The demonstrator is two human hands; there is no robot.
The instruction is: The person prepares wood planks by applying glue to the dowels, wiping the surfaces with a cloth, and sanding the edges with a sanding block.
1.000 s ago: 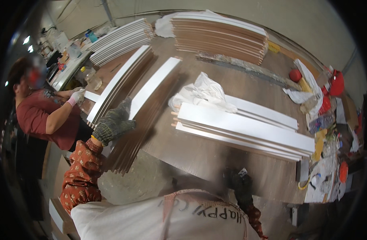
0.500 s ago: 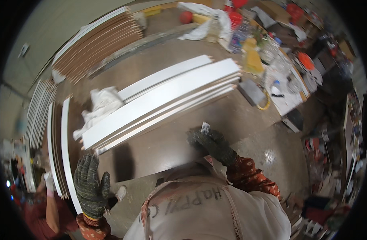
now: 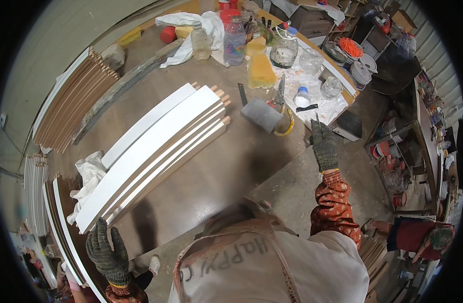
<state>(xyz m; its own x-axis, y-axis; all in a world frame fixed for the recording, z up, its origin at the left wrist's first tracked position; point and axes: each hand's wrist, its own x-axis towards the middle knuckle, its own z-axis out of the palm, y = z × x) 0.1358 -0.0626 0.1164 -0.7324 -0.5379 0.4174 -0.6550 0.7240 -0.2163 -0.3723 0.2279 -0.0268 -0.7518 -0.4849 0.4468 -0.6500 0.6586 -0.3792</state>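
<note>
Big brown workbench (image 3: 226,171) fills the middle. Dusty concrete floor (image 3: 297,187) beside it, cluttered shelves (image 3: 418,131) on the right, pale wall (image 3: 55,45) behind.

Even soft light, fisheye-bent edges, sharp

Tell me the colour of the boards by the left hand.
White boards, pale wood edges; head view, near left hand.

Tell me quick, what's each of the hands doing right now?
Left hand: open, gloved, fingers spread at the near end of the white boards, holding nothing.
Right hand: open, gloved, flat near the table edge, empty.
</note>
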